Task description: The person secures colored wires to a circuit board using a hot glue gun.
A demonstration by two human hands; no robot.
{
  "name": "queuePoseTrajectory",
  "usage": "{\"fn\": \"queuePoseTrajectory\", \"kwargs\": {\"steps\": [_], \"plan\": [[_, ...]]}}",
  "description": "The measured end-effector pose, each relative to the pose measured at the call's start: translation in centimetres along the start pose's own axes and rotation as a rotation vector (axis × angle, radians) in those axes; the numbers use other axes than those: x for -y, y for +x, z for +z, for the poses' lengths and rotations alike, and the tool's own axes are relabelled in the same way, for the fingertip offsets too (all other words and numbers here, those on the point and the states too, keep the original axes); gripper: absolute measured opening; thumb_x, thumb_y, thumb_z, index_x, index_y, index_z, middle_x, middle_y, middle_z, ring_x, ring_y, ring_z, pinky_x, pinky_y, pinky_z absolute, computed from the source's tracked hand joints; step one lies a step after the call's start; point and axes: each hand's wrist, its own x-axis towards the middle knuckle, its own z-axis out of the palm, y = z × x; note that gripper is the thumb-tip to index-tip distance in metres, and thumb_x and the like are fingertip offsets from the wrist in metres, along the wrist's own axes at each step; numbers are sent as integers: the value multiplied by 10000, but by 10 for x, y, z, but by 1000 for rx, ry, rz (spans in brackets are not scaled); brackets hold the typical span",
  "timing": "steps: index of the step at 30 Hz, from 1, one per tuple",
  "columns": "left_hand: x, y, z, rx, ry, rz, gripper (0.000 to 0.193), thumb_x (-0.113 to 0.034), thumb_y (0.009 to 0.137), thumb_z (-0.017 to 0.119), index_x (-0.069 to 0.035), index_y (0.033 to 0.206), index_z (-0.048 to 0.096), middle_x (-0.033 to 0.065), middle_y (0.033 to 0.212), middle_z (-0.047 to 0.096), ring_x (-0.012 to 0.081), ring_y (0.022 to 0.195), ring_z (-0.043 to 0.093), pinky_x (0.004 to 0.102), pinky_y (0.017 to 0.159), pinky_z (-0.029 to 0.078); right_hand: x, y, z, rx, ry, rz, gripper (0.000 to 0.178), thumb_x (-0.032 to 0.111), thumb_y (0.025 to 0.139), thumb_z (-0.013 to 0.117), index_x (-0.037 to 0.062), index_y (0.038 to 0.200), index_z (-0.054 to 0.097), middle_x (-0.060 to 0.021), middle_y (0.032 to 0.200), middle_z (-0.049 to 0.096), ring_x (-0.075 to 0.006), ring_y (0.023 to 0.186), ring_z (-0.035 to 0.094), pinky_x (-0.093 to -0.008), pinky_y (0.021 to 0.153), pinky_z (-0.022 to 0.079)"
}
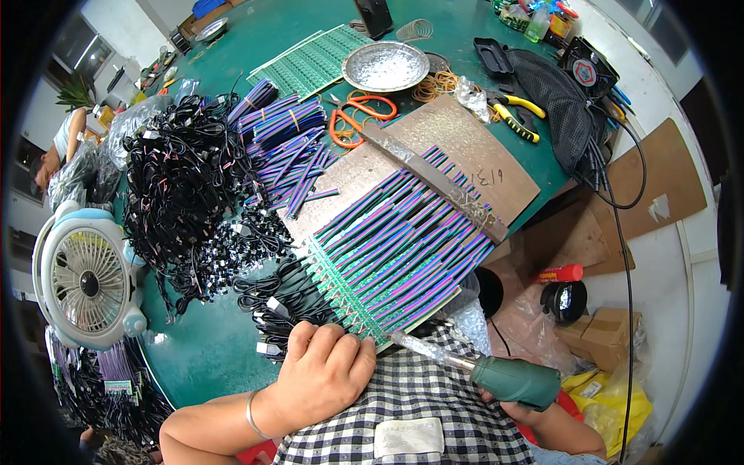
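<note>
My left hand [328, 363] is closed at the near left corner of a green circuit board strip [341, 288], its fingertips hidden beneath the knuckles. Rows of flat multicoloured wires [399, 248] run from the strip across a board, and a metal bar [434, 182] lies over their far ends. My right hand [521, 415], partly hidden, grips a green-bodied soldering iron [515, 381]. The iron's pale tip points left and reaches the strip's near corner, close to my left fingers. Black cables with white plugs [275, 306] lie beside my left hand.
Piles of black cables [186, 186] and bundled wires [287, 124] cover the left. Orange-handled scissors [360, 116], a metal bowl [385, 66] and yellow-black cutters [515, 116] stand beyond the wooden board [496, 167]. A white fan [89, 280] is at far left. A black cord [620, 310] hangs right.
</note>
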Motion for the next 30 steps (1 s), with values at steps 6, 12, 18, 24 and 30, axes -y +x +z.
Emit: {"fn": "queuePoseTrajectory", "kwargs": {"steps": [6,12,18,24,30], "plan": [[-3,-2,3,-56,-7,-63,277,-163,746,653,-109,1016,681,-24,843,551,174,841,545,439,823,317,9,7,7,-63,92,89,494,168,798,747,-58,1201,569,-152,1089,691,-247,988,685,-354,899,522],[-6,-1,3,-62,59,-55,200,-193,775,615,-112,951,665,-7,803,502,166,836,548,424,868,295,24,20,6,-91,-44,106,325,132,770,755,-10,1053,679,-131,1005,710,-241,896,704,-341,805,549],[-8,0,3,-78,113,-47,179,-196,769,622,-111,923,653,-6,800,500,166,829,547,437,877,283,24,20,8,-27,-68,34,370,151,890,659,-49,1185,558,-99,927,655,-140,755,631,-284,705,533],[-9,1,3,-84,104,-47,168,-189,767,632,-112,914,649,-6,808,508,163,825,545,442,876,278,31,21,9,-110,9,84,346,140,765,776,1,1068,682,-126,1008,709,-240,898,703,-330,813,545],[-8,1,4,-90,100,-40,161,-190,771,631,-115,912,648,-11,808,514,161,824,548,448,881,274,34,25,5,-34,66,68,399,154,776,776,-16,1111,642,-122,1046,702,-221,932,696,-323,834,542]]}}
